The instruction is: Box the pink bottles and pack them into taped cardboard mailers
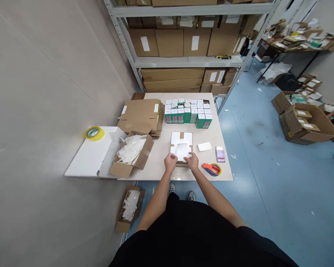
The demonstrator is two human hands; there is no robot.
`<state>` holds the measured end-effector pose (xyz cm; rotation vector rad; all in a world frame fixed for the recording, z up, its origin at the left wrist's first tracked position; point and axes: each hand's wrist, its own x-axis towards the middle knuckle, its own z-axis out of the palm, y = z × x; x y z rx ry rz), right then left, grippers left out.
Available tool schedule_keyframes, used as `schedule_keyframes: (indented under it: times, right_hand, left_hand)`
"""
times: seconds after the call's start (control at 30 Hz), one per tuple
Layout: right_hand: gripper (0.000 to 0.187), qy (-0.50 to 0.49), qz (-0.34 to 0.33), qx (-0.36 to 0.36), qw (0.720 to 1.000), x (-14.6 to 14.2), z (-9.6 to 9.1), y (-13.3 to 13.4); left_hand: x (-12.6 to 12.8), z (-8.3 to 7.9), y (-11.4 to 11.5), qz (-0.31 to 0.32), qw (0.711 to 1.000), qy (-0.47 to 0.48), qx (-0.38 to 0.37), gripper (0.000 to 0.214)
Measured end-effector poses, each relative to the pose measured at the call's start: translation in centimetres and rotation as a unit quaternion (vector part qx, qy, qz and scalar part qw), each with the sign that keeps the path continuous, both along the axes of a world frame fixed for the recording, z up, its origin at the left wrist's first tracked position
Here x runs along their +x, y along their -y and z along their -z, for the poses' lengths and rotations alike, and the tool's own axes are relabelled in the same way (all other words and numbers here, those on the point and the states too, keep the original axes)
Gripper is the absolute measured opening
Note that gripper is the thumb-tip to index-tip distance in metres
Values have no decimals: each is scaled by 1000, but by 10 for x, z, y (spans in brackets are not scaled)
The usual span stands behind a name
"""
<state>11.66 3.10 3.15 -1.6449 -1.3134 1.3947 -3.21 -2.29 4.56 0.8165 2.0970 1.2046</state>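
A small open cardboard box [181, 140] with white lining lies on the white table [161, 163] in front of me, its flaps spread flat. My left hand [170, 162] and my right hand [192, 161] both sit at its near edge, fingers curled onto the box's front flap. White padding [183, 151] fills the box's middle. To the right of my right hand lies an orange tape dispenser [212, 169].
Several green-and-white small boxes [187, 111] stand at the table's far end beside a stack of flat cardboard [141, 115]. An open carton of white bags [132, 152], a yellow tape roll [94, 133], a white card [204, 147] and a small purple pack [220, 154] lie around. Shelving with cartons stands behind.
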Motion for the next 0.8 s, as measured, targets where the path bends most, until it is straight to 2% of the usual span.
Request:
schedule_keyframes:
  times: [0.13,0.33,0.47,0.6,0.8]
  right_hand:
    - [25,90,9,-8,996,-11,16,-8]
    - [25,202,-13,-13,979,-22,26,-8]
    - [22,280,-51,-46,958,-26,25,-9]
    - [28,340,-82,-76,934,-28,22,-14]
    - [31,422,-182,-72,885,-36,15,-29]
  left_hand:
    - [-7,22,-13,31,995,-22,-89,10]
    - [-13,39,-14,74,987,-45,-136,8]
    - [-14,42,-13,96,978,-67,-173,7]
    - [-14,41,-17,125,964,-93,-218,10]
    - [-21,33,-24,210,923,-145,-287,17]
